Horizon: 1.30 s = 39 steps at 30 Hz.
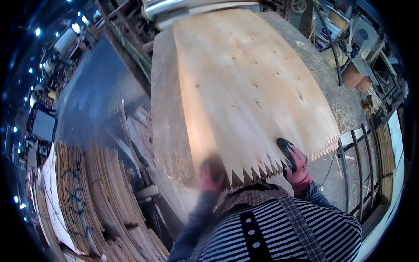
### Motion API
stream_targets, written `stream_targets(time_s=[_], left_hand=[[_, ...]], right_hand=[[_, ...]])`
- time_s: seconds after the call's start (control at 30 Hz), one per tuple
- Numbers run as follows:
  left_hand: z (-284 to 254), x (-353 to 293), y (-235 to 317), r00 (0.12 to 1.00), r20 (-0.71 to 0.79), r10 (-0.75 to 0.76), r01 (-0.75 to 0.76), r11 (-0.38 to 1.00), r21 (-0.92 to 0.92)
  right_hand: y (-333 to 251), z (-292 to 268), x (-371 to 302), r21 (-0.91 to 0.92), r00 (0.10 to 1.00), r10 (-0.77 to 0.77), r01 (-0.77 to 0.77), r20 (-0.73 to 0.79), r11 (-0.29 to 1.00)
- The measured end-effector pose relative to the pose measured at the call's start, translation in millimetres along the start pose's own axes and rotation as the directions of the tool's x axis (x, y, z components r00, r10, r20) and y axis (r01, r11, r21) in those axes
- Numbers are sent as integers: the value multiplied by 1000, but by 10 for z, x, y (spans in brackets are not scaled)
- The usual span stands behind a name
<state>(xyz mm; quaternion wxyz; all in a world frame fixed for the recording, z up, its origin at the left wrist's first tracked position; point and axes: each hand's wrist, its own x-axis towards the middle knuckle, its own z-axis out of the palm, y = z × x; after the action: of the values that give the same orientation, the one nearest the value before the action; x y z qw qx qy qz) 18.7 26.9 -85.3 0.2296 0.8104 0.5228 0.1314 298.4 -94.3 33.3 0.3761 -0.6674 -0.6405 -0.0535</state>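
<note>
One knotted, pale wood sheet [244, 78] with a saw-toothed near edge lies on one mottled tabletop [165, 109], the gloved right hand [297, 167] touching that edge, the left hand [211, 175] blurred near its corner, and I cannot tell either grip

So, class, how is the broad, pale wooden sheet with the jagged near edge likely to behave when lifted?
The broad, pale wooden sheet looks thin at its jagged edge, so it would probably flex and feel light for its breadth. Its narrow, pointed teeth may snap or split.
</note>
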Motion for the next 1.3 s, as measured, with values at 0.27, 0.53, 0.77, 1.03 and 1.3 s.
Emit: stream_targets(time_s=[0.27,0.53,0.77,1.03,1.3], left_hand=[[-246,402,-68,946,167,-277,306,593,-745],[-578,403,484,892,290,-346,436,496,-751],[-498,405,398,858,324,-399,504,532,-680],[-121,325,2,996,43,-78,78,530,-844],[-1179,391,1375,984,178,-6,177,150,-973]], right_hand=[[166,417,956,-4,966,182,-184,185,983],[767,1260,1723,-54,971,150,-142,186,988],[868,1585,1985,-181,964,139,-98,226,979],[304,651,399,-160,831,91,-2,549,987],[59,184,-411,-41,822,48,-30,568,999]])
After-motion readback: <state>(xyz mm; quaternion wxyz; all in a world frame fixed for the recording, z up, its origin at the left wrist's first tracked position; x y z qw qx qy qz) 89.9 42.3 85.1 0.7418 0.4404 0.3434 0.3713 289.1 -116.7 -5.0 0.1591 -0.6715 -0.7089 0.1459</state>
